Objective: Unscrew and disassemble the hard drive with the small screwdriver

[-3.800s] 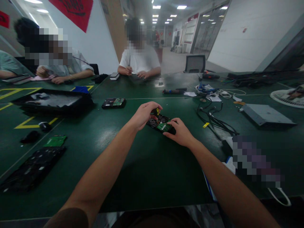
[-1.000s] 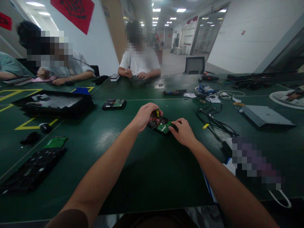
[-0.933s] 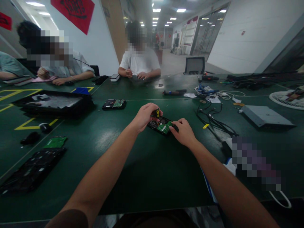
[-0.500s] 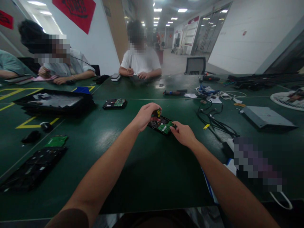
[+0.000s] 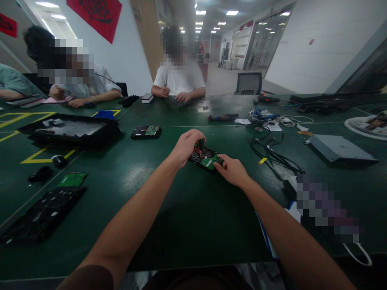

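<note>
A small black device with a green circuit board (image 5: 208,162) lies on the dark green table in front of me, its inner parts showing. My left hand (image 5: 188,147) is over its far left part, fingers closed round a short black-and-yellow screwdriver (image 5: 201,143) that stands roughly upright. The fingers cover most of the handle, and its tip is hidden. At the device's right end my right hand (image 5: 232,168) grips the edge, thumb on the green board and fingers behind it.
A similar device (image 5: 145,132) lies farther left. At left are a larger black casing (image 5: 45,213), a green board (image 5: 71,179) and a black tray (image 5: 69,128). Cables (image 5: 273,155), a grey metal box (image 5: 341,148) and a power tool (image 5: 222,117) lie right. Two people sit opposite.
The screwdriver has turned in my left fingers, so its yellow marking shows less. My right thumb has slid a little left over the green board. The device stays nearly in place.
</note>
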`<state>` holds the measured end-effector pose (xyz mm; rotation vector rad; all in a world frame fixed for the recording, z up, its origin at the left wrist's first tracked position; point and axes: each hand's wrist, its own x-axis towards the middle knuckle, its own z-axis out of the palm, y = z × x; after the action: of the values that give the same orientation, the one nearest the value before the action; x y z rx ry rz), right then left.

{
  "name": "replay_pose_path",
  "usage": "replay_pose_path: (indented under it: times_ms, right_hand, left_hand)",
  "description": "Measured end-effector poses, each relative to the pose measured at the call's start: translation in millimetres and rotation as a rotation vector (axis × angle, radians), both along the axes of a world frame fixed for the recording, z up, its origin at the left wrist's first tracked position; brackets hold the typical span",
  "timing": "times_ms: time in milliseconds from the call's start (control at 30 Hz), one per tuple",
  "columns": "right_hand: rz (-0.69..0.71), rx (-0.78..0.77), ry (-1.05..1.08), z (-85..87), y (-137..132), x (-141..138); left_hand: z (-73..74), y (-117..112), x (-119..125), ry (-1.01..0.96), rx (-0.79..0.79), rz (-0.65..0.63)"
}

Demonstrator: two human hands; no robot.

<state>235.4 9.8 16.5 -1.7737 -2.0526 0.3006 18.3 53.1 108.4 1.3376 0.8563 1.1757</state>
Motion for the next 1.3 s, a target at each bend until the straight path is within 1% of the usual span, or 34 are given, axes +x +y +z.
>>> replay_pose_path:
  times_ms: [100,200,267,367,467,633,700,767,933,1000,1067,1167,1300]
  right_hand:
    - [0.006,-0.009,0.008,0.2,-0.2,-0.1]
    - [0.002,-0.028,0.019,1.8,-0.4,-0.5]
    - [-0.002,-0.040,0.035,2.9,-0.6,-1.1]
    - [-0.017,-0.057,0.062,4.0,-0.8,-1.9]
    - [-0.040,-0.071,0.073,4.0,-0.4,-2.5]
    - [-0.061,-0.085,0.084,3.6,0.3,-2.8]
    - [-0.060,-0.086,0.088,3.7,0.2,-2.7]
    - [-0.054,-0.083,0.092,4.1,-0.1,-2.6]
    - [-0.048,-0.089,0.092,5.1,-0.2,-2.1]
    - [-0.054,-0.095,0.090,4.9,0.3,-1.8]
    - [-0.058,-0.098,0.094,3.8,1.1,-1.3]
    - [-0.066,-0.099,0.098,0.9,2.7,-0.6]
    - [-0.108,-0.104,0.097,-2.9,4.9,-0.3]
  left_hand:
    - [1.7,-1.9,-0.1,0.015,0.013,-0.034]
    - [1.9,-1.8,0.1,-0.039,-0.020,-0.087]
    - [1.3,-1.0,0.6,-0.092,-0.059,-0.086]
    - [0.1,0.0,2.0,-0.134,-0.088,-0.051]
    - [-1.1,0.2,3.3,-0.098,-0.045,-0.017]
    - [-2.0,0.8,2.5,0.015,0.090,0.016]
    - [-2.0,1.3,1.2,0.048,0.110,0.024]
    - [-1.5,1.5,-0.2,0.067,0.117,0.006]
    - [-0.2,0.6,-1.0,0.032,0.067,-0.081]
    - [-0.7,0.8,-0.2,-0.022,0.023,-0.075]
    - [-2.0,1.7,0.6,-0.069,-0.013,-0.042]
    - [-4.2,3.4,1.5,-0.081,-0.018,-0.009]
    - [-5.2,3.7,2.6,-0.044,0.009,-0.060]
